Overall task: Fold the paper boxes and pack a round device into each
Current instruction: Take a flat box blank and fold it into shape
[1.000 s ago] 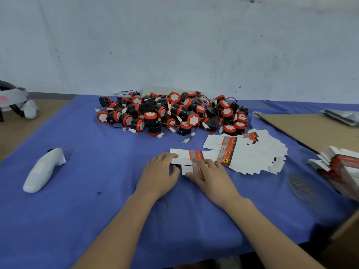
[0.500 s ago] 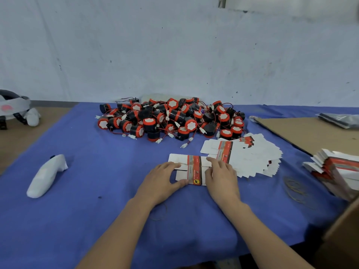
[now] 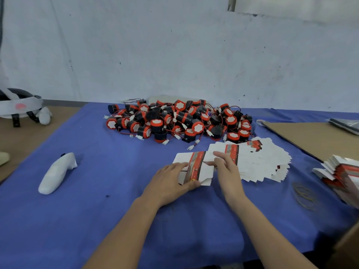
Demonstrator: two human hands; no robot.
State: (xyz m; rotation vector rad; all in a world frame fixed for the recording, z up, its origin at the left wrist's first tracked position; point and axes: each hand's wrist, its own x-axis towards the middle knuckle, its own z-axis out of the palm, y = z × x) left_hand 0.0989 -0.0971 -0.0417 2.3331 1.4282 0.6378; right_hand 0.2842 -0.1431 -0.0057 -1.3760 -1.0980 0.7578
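Observation:
A flat white paper box blank with a red and dark stripe lies on the blue cloth in front of me. My left hand pinches its near left edge, thumb under the stripe's lower end. My right hand rests on its right part with fingers straight, the index finger pointing left across the card. A fanned stack of more flat blanks lies just right of my hands. A heap of round black and red devices with thin wires sits behind, near the wall.
A white handheld controller lies at the left on the cloth. A white headset sits at the far left. Brown cardboard covers the right of the table, with another bundle of blanks and rubber bands beside it.
My left hand has taken the blank's near edge between thumb and fingers and lifted it slightly. My right hand shifted a little right on the card. The camera tilted up.

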